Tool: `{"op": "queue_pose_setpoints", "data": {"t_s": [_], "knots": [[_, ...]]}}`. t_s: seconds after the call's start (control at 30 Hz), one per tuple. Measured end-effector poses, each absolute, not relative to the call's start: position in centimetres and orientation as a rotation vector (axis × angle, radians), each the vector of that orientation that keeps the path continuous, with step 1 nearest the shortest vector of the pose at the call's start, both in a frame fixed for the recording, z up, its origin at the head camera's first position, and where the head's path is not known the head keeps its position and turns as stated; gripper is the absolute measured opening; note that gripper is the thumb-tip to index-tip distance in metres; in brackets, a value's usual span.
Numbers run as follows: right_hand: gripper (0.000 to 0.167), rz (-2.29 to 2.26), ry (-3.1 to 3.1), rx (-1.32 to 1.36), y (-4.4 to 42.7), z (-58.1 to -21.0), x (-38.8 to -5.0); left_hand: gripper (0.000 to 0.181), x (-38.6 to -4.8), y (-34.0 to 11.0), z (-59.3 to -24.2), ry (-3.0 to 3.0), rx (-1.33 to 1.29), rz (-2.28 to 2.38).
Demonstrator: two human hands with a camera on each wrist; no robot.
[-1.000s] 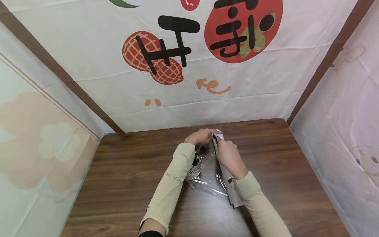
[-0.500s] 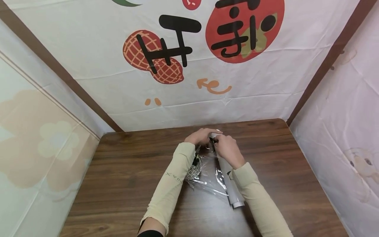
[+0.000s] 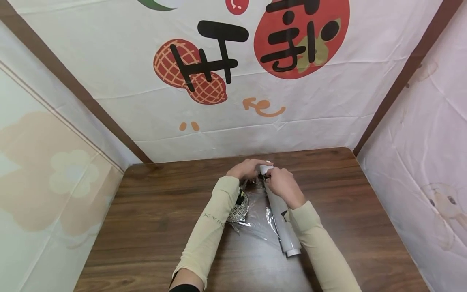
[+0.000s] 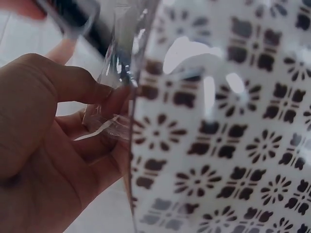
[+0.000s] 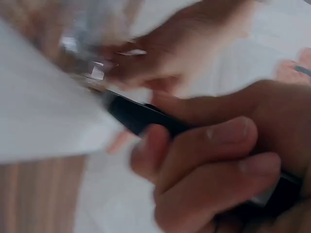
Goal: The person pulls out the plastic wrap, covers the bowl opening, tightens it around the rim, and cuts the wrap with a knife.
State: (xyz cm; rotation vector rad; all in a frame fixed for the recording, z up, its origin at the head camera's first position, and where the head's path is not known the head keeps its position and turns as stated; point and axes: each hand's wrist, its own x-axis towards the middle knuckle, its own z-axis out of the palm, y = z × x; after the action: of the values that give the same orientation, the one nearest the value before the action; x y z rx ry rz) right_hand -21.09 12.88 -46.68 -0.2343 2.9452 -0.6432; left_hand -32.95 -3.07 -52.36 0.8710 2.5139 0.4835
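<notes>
A roll of clear plastic wrap (image 3: 282, 219) lies slanting away from me on the table. From it a sheet of film (image 3: 258, 221) runs left to a bowl-like piece (image 3: 238, 213) with a dark flower pattern, seen close in the left wrist view with shiny film over it. My left hand (image 3: 248, 168) pinches gathered film between thumb and fingers beside the roll's far end. In my right hand (image 3: 286, 186) is a black utility knife (image 5: 141, 114), fingers curled round its handle. Its tip meets the film at the roll's edge; the blade is blurred.
The brown wooden table (image 3: 164, 211) extends around both forearms. A printed white cloth (image 3: 226, 138) hangs behind its far edge, with more cloth walls at left and right.
My right hand shifts slightly with the knife near the roll's far end, whose white end shows more. The roll has turned a little. My left hand stays almost in place.
</notes>
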Motion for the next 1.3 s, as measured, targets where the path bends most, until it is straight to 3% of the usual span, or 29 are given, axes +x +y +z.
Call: {"op": "queue_pose_setpoints", "data": {"t_s": [0.23,0.43,0.87,1.3], "knots": [[0.017,-0.623,2.902,-0.266,14.1,-44.1,-19.5,0.071,-32.8,-3.1,-52.2,2.493,0.762,0.519],[0.016,-0.674,2.957,-0.236,13.5,-44.8,-20.0,0.066,-32.5,-3.0,-51.8,2.435,0.725,0.571],[0.021,-0.656,2.754,-0.285,15.1,-45.2,-18.2,0.092,-32.5,-3.1,-51.7,2.382,0.756,0.541],[0.022,-0.702,2.643,-0.214,15.9,-44.4,-13.3,0.091,-32.7,-2.8,-51.9,2.385,0.773,0.521]]}}
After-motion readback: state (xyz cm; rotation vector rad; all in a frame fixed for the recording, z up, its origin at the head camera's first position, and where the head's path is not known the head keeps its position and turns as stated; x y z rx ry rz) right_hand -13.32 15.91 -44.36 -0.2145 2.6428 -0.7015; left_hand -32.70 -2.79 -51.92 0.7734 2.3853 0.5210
